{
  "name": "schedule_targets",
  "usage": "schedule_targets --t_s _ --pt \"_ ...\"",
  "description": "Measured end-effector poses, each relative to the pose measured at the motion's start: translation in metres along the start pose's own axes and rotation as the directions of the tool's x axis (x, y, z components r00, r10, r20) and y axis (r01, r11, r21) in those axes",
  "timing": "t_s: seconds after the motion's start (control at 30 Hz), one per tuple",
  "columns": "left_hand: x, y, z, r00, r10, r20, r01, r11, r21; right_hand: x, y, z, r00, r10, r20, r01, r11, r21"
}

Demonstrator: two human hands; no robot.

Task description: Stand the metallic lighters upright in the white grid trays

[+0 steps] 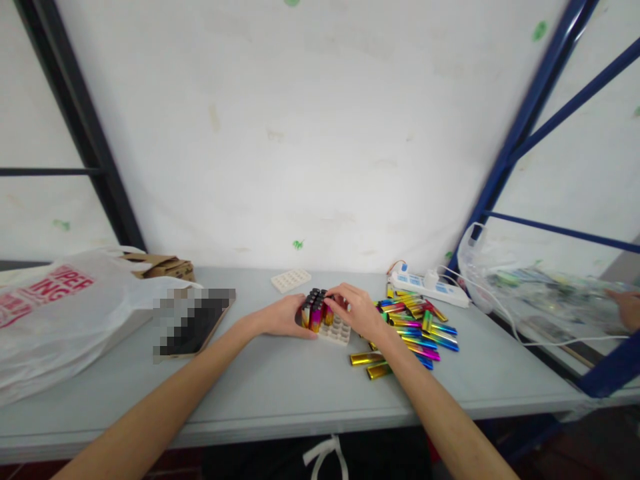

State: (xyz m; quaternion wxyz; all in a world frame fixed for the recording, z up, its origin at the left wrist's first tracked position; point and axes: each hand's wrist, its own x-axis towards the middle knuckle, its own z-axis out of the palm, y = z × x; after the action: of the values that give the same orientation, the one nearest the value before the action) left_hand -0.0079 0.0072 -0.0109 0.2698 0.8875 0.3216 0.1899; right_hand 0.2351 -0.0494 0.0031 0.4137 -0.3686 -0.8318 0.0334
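Note:
A white slotted tray (338,331) lies mid-table with several shiny rainbow-coloured lighters (315,310) standing upright in its left part. My left hand (284,317) is curled against the left side of the tray and the standing lighters. My right hand (356,308) reaches over the tray from the right, its fingers pinched on a lighter at the top of the standing group. A loose pile of the same metallic lighters (417,327) lies flat just right of my right hand, with two gold ones (370,364) nearest the table's front.
A second white tray (291,280) sits near the wall. A white power strip (429,289) lies at the right rear. A phone (193,325), a white plastic bag (55,313) and a cardboard box (163,267) are on the left. Another person's hand (625,308) shows at far right.

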Motion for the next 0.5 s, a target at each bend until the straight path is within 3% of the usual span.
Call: schedule_targets --t_s 0.5 --pt "0.0 0.0014 -0.0008 1.0 0.002 0.003 -0.002 1.0 0.026 0.0004 -0.0011 -0.0049 0.997 -0.009 0.081 0.006 0.999 0.033"
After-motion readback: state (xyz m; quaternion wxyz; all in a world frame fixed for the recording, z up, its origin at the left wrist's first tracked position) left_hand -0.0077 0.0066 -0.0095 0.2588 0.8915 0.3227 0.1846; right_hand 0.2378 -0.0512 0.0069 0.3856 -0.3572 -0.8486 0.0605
